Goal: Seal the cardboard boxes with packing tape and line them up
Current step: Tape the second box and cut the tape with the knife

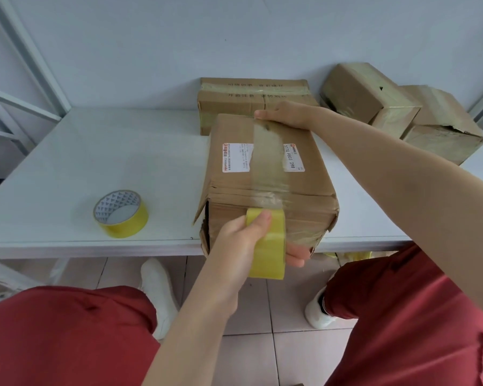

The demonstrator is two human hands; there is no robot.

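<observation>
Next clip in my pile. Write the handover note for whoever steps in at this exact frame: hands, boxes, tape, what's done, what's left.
Left hand grips the yellow tape roll against the near face of the front box, at the table's near edge.
Right hand rests on that box's far top edge; its fingers are hidden.
Done: a clear tape strip runs across the top and over the near edge.
A spare roll lies to the left. A flat box, a tilted box and a corner box, all taped, sit behind, not in a row.
Left: cut the tape, close the gaping near-left flap, line up the boxes.
</observation>
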